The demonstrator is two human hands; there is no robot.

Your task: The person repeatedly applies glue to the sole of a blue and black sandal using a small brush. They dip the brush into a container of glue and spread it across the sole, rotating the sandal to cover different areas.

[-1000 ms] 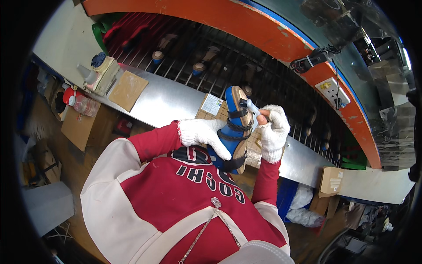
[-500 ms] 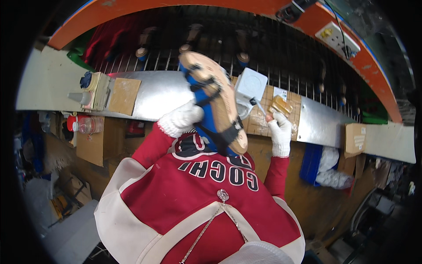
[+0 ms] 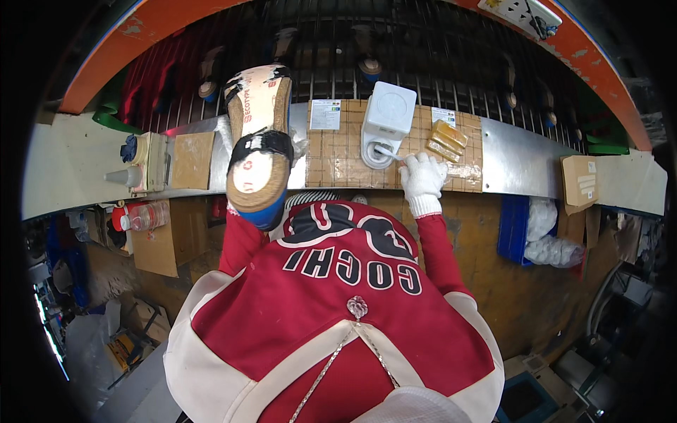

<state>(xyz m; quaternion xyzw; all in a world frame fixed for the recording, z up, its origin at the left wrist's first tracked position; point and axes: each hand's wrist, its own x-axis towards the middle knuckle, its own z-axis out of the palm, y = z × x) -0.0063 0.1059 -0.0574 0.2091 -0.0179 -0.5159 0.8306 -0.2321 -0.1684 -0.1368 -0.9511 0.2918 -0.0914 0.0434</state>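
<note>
My left hand (image 3: 298, 144), in a white knit glove, is closed round a sandal on a blue shoe last (image 3: 258, 176). The sandal stands on end with its cork-edged underside facing up, black straps wrapped over it; most of that hand is hidden behind it. To the right, my gloved right hand (image 3: 423, 180) grips a thin white-handled brush (image 3: 387, 152). Its tip is down inside the round mouth of a white plastic pot (image 3: 390, 109). Beside that hand lie amber-coloured blocks (image 3: 448, 141) on a cardboard sheet (image 3: 335, 158).
Behind the metal bench (image 3: 504, 162) runs a rod conveyor (image 3: 321, 81) carrying several shoe lasts. At the left are a cardboard piece (image 3: 192, 161) and a small device with a grey cone (image 3: 123, 177). A small carton (image 3: 580, 181) stands right; a blue crate (image 3: 515, 229) sits below.
My left hand has carried the sandal left and turned its underside up toward me. My right hand has moved slightly left and nearer, lowering the brush into the pot's mouth.
</note>
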